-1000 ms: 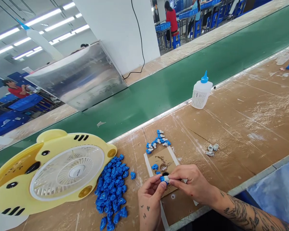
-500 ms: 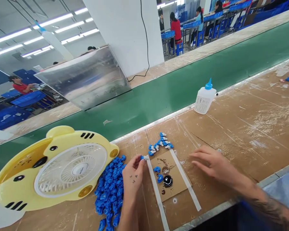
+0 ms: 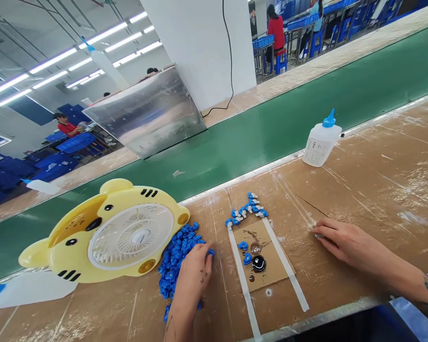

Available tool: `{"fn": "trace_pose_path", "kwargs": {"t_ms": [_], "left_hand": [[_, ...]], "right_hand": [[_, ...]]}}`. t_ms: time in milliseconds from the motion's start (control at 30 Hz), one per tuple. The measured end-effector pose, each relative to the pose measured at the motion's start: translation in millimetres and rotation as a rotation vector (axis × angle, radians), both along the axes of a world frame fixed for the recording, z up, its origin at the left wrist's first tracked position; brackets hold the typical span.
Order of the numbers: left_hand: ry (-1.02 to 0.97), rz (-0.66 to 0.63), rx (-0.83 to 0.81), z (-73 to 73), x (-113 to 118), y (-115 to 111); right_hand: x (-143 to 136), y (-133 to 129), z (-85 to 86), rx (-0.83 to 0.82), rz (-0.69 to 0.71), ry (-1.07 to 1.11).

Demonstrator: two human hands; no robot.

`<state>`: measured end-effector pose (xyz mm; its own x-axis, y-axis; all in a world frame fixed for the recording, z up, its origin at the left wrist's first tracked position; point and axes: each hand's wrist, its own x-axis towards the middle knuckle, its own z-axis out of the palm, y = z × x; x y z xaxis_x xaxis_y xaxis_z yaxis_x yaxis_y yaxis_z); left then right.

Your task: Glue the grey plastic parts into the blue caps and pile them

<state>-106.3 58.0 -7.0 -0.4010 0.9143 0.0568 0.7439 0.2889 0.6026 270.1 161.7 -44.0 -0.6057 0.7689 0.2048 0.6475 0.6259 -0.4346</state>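
My left hand is at the right edge of a heap of small blue pieces, its fingers closed around one blue piece that shows past the fingertips. My right hand rests low over the table on the right, thumb and fingers drawn together; a small pale bit shows at the tips, too small to name. Between the hands lies a cardboard square with a black glossy puddle and two blue pieces. Beyond it, several blue pieces with pale grey parts form a bent row.
Two strips of white tape flank the cardboard. A yellow animal-faced fan stands left of the heap. A bottle with a blue nozzle stands at the back right by the green belt. A metal panel leans behind; people sit farther off.
My left hand has moved from the tape's far end back to the heap; a blue piece with a pale part now lies there. My right hand shifted right and its fingers drew together. The view turned left.
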Motion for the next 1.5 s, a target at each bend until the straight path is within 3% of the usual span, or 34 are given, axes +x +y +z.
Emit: {"fn": "trace_pose_path", "kwargs": {"t_ms": [267, 433, 533, 733, 833, 1033, 1267, 1400, 1500], "left_hand": [[-0.148, -0.069, 0.009, -6.9, 25.1, -14.3], [-0.727, 0.125, 0.098, -7.4, 51.7, -26.0], [-0.937, 0.227, 0.09, -5.5, 65.5, -31.0], [-0.854, 0.077, 0.082, 0.2, 69.9, -32.6], [-0.853, 0.103, 0.054, -5.7, 69.3, -33.3], [-1.002, 0.273, 0.038, -14.2, 78.7, -35.1], [-1.099, 0.277, 0.143, -15.9, 81.3, -43.3], [-1.141, 0.201, 0.062, -20.1, 75.2, -45.1], [-1.064, 0.236, 0.054, -26.4, 73.8, -42.9]], "right_hand": [[-51.9, -22.8, 20.9, -0.448, 0.056, 0.346], [-75.1, -35.2, 19.2, -0.659, 0.015, 0.489], [-82.8, -37.5, 17.3, -0.747, 0.014, 0.607], [-89.3, -36.2, 9.2, -0.987, -0.023, 0.756], [-89.1, -36.4, 6.6, -1.028, -0.038, 0.765], [-87.0, -39.0, 4.7, -1.013, -0.034, 0.748], [-85.8, -40.2, 7.1, -0.937, 0.006, 0.726], [-84.2, -40.0, 7.5, -0.899, 0.0, 0.706], [-84.2, -40.0, 7.1, -0.885, 0.0, 0.689]]}}
